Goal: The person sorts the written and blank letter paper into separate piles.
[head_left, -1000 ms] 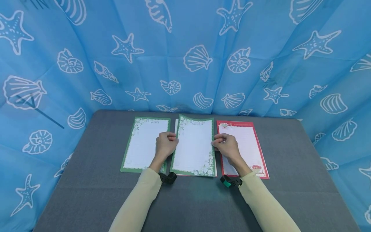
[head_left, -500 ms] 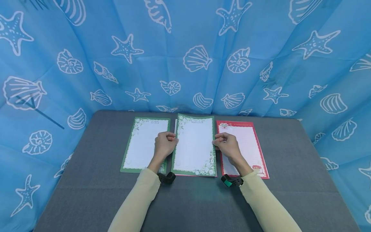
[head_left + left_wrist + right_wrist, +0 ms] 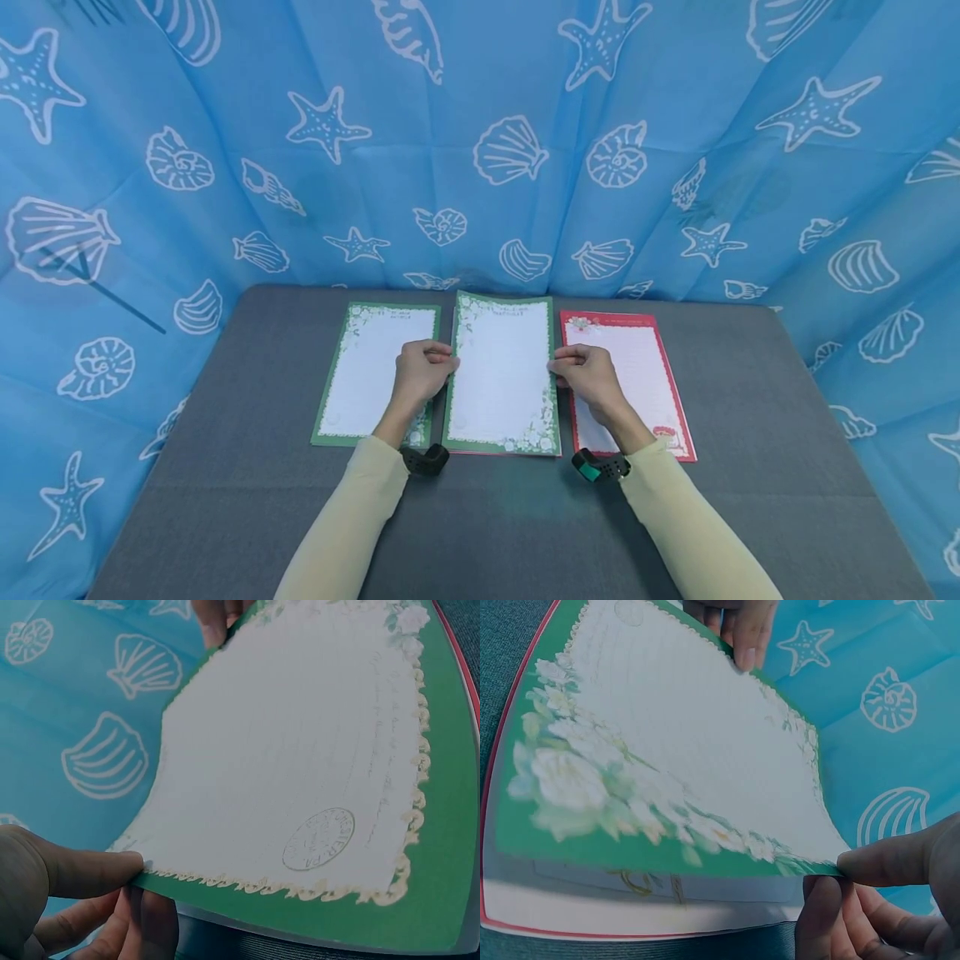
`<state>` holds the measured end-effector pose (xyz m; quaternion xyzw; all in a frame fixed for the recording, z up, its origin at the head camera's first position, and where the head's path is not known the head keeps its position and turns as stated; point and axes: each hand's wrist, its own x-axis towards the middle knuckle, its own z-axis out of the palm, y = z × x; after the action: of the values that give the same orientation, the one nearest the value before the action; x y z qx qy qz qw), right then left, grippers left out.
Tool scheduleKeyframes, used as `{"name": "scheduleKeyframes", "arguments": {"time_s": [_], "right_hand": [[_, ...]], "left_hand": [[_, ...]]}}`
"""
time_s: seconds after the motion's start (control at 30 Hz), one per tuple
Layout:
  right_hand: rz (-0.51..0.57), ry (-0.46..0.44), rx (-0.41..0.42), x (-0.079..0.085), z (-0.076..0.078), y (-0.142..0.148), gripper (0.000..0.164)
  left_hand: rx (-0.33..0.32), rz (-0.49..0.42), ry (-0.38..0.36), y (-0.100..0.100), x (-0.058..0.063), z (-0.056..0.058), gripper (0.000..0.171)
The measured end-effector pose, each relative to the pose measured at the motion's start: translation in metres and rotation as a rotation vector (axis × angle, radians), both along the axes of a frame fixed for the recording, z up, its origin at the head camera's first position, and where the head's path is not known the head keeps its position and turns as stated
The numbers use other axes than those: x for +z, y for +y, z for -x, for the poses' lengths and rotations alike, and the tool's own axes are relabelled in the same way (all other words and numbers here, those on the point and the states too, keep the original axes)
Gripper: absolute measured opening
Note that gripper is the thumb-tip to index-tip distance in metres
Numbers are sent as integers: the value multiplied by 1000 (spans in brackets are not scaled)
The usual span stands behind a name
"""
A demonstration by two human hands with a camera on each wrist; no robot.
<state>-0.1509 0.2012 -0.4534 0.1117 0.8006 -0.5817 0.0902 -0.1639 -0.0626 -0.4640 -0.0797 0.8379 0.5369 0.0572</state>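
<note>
A sheet of writing paper (image 3: 502,375) with a green flowered border lies in the middle of the row, its far part lifted and bowed. My left hand (image 3: 422,375) pinches its left edge between thumb and fingers. On the opposite edge, my right hand (image 3: 592,379) holds it the same way. Both pinches show up close, the left hand (image 3: 82,892) in the left wrist view and the right hand (image 3: 885,892) in the right wrist view. Beneath the raised sheet, a red-edged paper (image 3: 562,907) shows along the near side; most of it is covered.
Left of the middle stack lies another green-bordered sheet (image 3: 367,375), partly under my left hand and wrist. A red-bordered sheet (image 3: 645,367) lies to the right. All rest on a grey cloth-covered table (image 3: 510,533). A blue shell-patterned curtain (image 3: 480,83) hangs behind.
The green-bordered sheet's far end has shifted slightly up and left, covering the pale strip that showed at its left. My left hand moved slightly left; my right hand stayed nearly still.
</note>
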Motion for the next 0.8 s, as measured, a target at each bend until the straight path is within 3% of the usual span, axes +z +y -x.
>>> {"name": "scheduleKeyframes", "arguments": {"time_s": [0.27,0.8], "right_hand": [[-6,-20,0,1,1,-1,26],[0,-8,-7,2,4,-10,24]], "left_hand": [[13,-145,-62,-4,-1,2,15],[-2,-249,-110,-22,3,6,19]]}}
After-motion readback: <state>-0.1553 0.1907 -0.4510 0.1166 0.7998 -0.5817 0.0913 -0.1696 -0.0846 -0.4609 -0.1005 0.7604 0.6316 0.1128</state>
